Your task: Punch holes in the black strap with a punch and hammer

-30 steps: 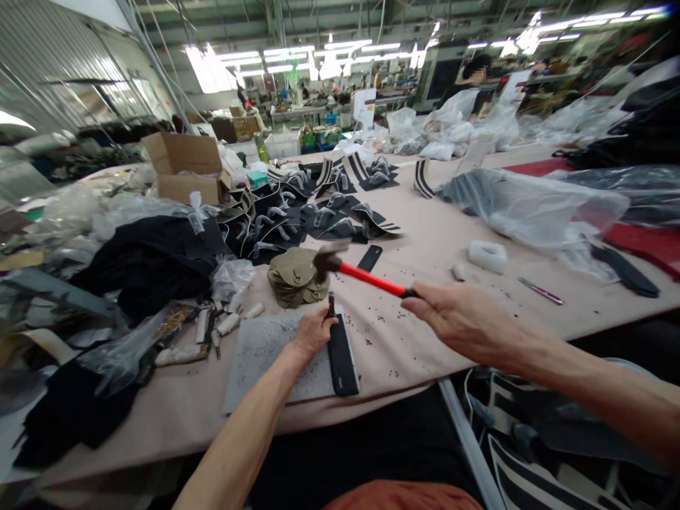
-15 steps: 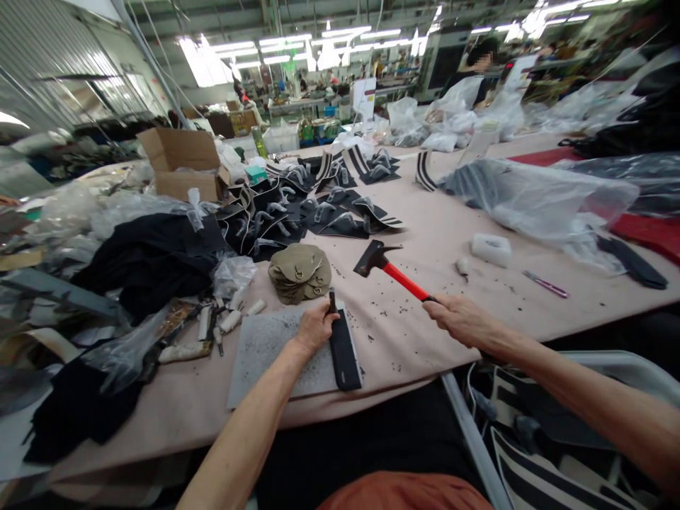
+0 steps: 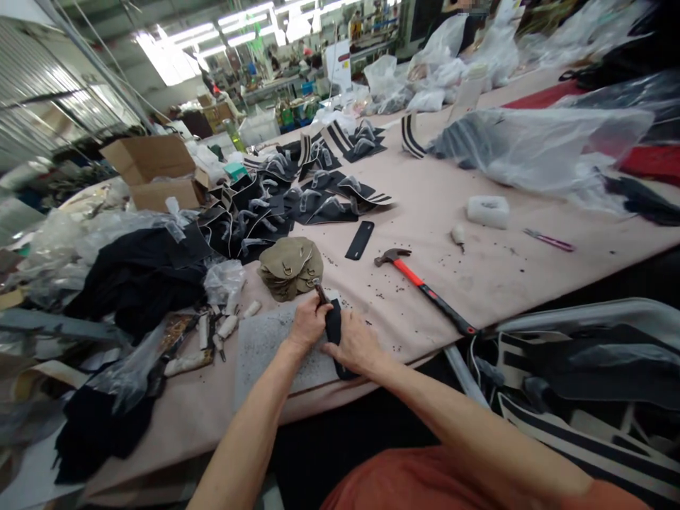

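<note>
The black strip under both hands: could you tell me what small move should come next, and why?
Probably lift the punch off the black strip. The left hand holds the punch on it, the right hand presses the strip to the grey mat, and the hammer lies aside on the table.

A red hammer is laid on the worktop. A cardboard box is seen far off, near plastic bags and black cloth.

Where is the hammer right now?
The hammer lies flat on the table, in neither hand, right of the right hand, with its head near a black strip and its black grip at the near edge.
</note>
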The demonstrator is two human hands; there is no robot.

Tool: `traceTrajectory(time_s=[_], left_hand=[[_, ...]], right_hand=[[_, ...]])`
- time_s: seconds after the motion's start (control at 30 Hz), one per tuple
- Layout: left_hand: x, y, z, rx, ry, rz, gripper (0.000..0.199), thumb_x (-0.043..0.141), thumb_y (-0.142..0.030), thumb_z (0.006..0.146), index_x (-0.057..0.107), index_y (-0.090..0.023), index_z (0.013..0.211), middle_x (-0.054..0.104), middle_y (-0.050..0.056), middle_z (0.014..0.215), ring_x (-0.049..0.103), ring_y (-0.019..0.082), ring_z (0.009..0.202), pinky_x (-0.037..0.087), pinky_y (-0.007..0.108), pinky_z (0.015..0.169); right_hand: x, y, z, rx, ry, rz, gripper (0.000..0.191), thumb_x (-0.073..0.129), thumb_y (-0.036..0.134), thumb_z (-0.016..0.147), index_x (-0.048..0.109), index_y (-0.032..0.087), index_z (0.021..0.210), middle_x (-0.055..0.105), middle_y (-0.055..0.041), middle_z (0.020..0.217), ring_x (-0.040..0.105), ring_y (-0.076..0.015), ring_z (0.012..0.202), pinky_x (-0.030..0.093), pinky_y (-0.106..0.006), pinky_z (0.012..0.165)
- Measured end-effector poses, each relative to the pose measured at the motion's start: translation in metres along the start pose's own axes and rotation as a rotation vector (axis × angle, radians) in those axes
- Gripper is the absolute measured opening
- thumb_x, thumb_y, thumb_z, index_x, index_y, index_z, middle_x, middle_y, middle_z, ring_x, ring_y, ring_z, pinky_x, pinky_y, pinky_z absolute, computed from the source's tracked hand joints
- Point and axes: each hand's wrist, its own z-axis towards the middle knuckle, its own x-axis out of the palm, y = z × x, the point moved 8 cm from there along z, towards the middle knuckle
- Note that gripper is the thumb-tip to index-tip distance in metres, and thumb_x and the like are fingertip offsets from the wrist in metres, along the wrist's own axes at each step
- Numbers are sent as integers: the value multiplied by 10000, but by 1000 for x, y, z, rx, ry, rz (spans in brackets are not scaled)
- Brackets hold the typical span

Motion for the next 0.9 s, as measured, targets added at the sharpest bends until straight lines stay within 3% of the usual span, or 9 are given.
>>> traceTrajectory(time_s=[0.07, 0.17, 0.23, 0.33, 0.43, 0.53, 0.6, 0.7, 0.9], left_hand=[[-5, 11, 5, -135, -99, -200, 126, 595, -267, 822, 600, -142, 809, 631, 54, 783, 607, 211, 745, 491, 276, 698], [-17, 42, 3, -426, -372, -624, 333, 599, -459, 803, 523, -141, 861, 640, 87, 826, 640, 225, 715, 537, 285, 611], [-26, 54, -3, -515, -470, -737, 448, 649, -536, 734, 496, -141, 881, 639, 98, 834, 648, 227, 700, 549, 287, 588], [-47, 58, -17, -491, -448, -597, 533, 673, -595, 667, 548, -125, 885, 633, 88, 801, 637, 232, 691, 552, 291, 596], [-68, 52, -39, -409, -362, -228, 445, 608, -581, 745, 581, -139, 790, 606, 57, 709, 594, 213, 630, 487, 250, 563], [-81, 38, -58, -313, -314, 210, 368, 536, -508, 819, 567, -159, 708, 557, 37, 621, 530, 188, 568, 356, 240, 546], [-84, 32, -66, -297, -314, 396, 347, 496, -479, 836, 570, -162, 715, 535, 35, 596, 507, 188, 554, 289, 253, 553], [-87, 36, -70, -340, -319, 483, 349, 468, -477, 841, 561, -165, 715, 515, 37, 584, 489, 189, 548, 237, 261, 556], [-92, 65, -70, -421, -283, 371, 369, 438, -502, 841, 525, -177, 687, 503, 19, 572, 465, 175, 529, 251, 249, 555]], right_hand=[[9, 1, -2, 37, 2, 19, 640, 739, 480, 773, 447, 119, 1213, 514, -170, 1195, 580, -319, 1013, 461, -391, 817], [13, -13, 0, 39, 36, 71, 566, 674, 385, 841, 417, 114, 1267, 523, -185, 1210, 585, -322, 1032, 446, -392, 837], [15, -28, 4, 63, 64, 160, 574, 671, 346, 835, 404, 115, 1288, 576, -170, 1134, 597, -318, 1011, 437, -388, 840], [21, -52, 10, 115, 89, 409, 529, 664, 279, 794, 430, 133, 1245, 629, -105, 973, 620, -267, 895, 441, -349, 786], [25, -64, 16, 67, 64, 714, 412, 596, 234, 759, 510, 144, 1152, 647, -67, 969, 617, -213, 872, 448, -311, 772], [23, -67, 22, 27, 23, 860, 277, 583, 328, 733, 577, 144, 940, 643, -52, 870, 602, -200, 799, 457, -301, 710], [21, -66, 29, 67, 33, 961, 290, 593, 393, 716, 555, 153, 876, 619, -33, 775, 571, -181, 684, 451, -289, 617], [11, -56, 41, 111, 52, 1123, 357, 633, 422, 670, 531, 161, 890, 603, -10, 718, 535, -158, 590, 437, -268, 531], [-17, -31, 61, 113, 26, 1211, 421, 709, 435, 599, 526, 163, 863, 599, -3, 704, 532, -138, 572, 436, -248, 519]])
